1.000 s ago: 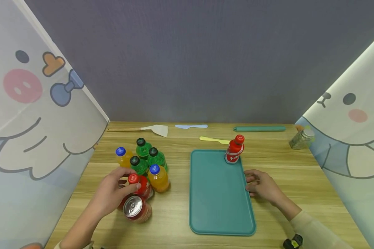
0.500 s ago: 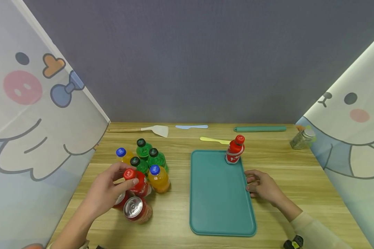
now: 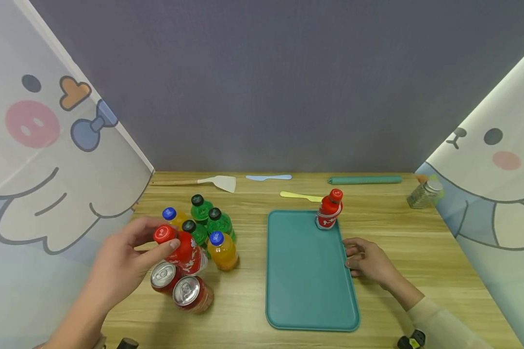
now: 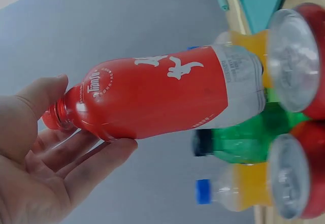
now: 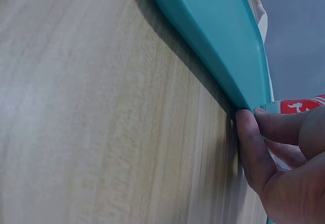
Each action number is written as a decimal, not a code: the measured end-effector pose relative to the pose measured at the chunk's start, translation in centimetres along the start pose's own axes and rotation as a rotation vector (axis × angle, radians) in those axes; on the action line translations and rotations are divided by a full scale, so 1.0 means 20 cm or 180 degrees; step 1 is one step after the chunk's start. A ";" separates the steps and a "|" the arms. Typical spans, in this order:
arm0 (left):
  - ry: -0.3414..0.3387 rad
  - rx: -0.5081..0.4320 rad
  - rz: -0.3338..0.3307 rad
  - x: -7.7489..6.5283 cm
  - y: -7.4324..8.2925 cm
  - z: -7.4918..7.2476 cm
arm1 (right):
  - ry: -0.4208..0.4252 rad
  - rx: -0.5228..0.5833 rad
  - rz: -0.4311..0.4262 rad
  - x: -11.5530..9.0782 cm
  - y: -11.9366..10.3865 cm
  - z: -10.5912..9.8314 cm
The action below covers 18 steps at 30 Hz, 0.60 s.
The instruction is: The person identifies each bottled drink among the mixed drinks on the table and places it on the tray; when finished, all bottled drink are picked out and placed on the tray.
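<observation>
My left hand (image 3: 124, 261) grips a red-labelled plastic bottle (image 4: 162, 92) near its red cap, thumb on one side and fingers on the other. The bottle is tilted and lifted over two red cans (image 3: 162, 275). In the left wrist view its clear base points toward the other drinks. At the right edge of the teal tray (image 3: 307, 281), my right hand (image 3: 368, 261) pinches the rim between thumb and fingers, as the right wrist view shows. Another red bottle (image 3: 329, 211) stands in the tray's far right corner.
Several green bottles (image 3: 220, 222) and orange-drink bottles with blue caps (image 3: 222, 252) stand left of the tray. Along the back lie a spatula (image 3: 220, 182), a blue knife (image 3: 268, 177), a yellow knife (image 3: 300, 196) and a green stick (image 3: 364, 180). A jar (image 3: 424, 194) stands far right.
My left hand has lifted the red bottle from among the other drinks and moved it left, toward me, tilting it. The second can is now uncovered. My right hand has stayed at the tray.
</observation>
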<state>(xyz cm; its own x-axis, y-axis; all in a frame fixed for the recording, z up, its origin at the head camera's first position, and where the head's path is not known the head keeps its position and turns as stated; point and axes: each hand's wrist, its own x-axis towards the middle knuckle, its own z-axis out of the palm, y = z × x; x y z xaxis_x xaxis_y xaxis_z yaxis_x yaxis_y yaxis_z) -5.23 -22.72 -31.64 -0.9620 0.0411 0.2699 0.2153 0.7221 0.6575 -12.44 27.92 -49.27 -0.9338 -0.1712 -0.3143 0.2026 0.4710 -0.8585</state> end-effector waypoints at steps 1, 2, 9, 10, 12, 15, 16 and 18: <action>0.0017 -0.0007 0.0014 0.00 0.01 -0.01 | -0.0003 0.0001 -0.0009 0.00 0.00 0.00; 0.0041 -0.0005 0.0032 0.00 0.03 -0.02 | -0.0005 0.0001 -0.0010 0.00 0.00 0.00; 0.0178 -0.0064 0.0145 0.01 0.14 -0.06 | 0.0007 0.0006 -0.0002 -0.01 -0.01 0.01; 0.0179 -0.0071 0.0167 0.02 0.16 -0.06 | 0.0010 0.0002 -0.0003 -0.01 -0.01 0.01; 0.0143 -0.0116 0.0202 0.03 0.19 -0.06 | 0.0020 -0.0008 0.0005 -0.01 -0.01 0.01; 0.0057 -0.0239 0.0275 0.05 0.25 -0.05 | 0.0025 -0.0028 0.0001 -0.01 -0.02 0.01; 0.0035 -0.0260 0.0299 0.06 0.27 -0.04 | 0.0029 -0.0031 0.0005 -0.01 -0.02 0.01; -0.0015 -0.0301 0.0334 0.08 0.30 -0.02 | 0.0031 -0.0036 0.0000 -0.01 -0.02 0.01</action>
<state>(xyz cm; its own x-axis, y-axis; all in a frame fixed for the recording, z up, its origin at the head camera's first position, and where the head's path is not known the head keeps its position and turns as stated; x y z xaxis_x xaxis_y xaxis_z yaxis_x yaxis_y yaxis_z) -5.44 -18.55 -26.93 -0.9341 0.1164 0.3374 0.3293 0.6454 0.6892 -12.24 27.72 -48.96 -0.9365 -0.1628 -0.3105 0.1995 0.4807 -0.8539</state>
